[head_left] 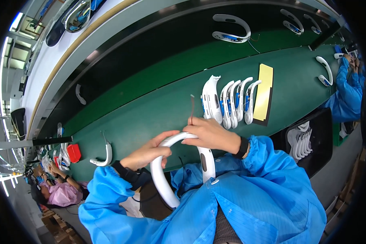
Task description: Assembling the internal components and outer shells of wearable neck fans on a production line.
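In front of my chest I hold a white U-shaped neckband housing (160, 179), its bend upward and its two arms hanging toward my lap. My left hand (148, 151) grips the left side of the bend, thumb and fingers around it. My right hand (211, 135) is closed on the top of the bend, close to the right arm with its dark oval slot. A thin reddish wire (192, 107) sticks up by my right fingers; I cannot tell where it ends. Just beyond, several white neckband pieces (211, 99) with blue inner parts stand in a row on the green bench (150, 118).
A yellow pad (265, 91) lies right of the row. A dark bin (323, 142) with white parts stands at my right. One neckband (108, 153) lies left, near a red container (74, 153). More neckbands (248, 31) lie along the dark strip beyond. Co-workers sit at both sides.
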`<state>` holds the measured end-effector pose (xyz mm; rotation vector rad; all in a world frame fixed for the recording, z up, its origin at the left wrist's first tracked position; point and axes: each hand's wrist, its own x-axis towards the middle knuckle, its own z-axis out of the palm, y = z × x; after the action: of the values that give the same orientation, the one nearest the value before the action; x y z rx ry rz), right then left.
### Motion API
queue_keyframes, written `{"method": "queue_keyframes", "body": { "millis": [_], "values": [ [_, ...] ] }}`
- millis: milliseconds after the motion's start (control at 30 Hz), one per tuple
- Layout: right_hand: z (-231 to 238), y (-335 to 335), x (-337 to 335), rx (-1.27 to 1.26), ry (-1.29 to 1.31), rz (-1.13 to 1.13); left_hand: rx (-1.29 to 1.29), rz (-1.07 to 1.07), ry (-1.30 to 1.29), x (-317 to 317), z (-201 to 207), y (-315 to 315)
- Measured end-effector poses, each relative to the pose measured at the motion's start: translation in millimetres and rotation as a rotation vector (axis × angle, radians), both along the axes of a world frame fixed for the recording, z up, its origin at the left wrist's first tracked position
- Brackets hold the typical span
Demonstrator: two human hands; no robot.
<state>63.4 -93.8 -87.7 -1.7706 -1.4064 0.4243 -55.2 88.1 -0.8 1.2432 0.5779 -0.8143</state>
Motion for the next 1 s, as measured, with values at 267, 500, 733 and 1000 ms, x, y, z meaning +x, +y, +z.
{"method": "queue_keyframes", "body": {
  "millis": [267,500,733,1000],
  "values": [
    [-32.7,43.1,68.0,-0.197,-0.165,-0.066,0.590,0.141,-0.364,-8.9,-63.1,73.4],
    [-88.0,118.7,163.3,-0.464,-0.055,-0.700,0.564,0.707,-0.214,-106.5,-71.2,193.4],
    [-168.5,194.0,164.8,-0.396,0.564,-0.776,0.727,0.661,-0.007,-154.1,-126.5,274.0],
    [-22.6,106.9,136.4,-0.206,1.053,-0.293,1.641,0.338,-0.211,-76.0,-264.7,449.5]
  ]
}}
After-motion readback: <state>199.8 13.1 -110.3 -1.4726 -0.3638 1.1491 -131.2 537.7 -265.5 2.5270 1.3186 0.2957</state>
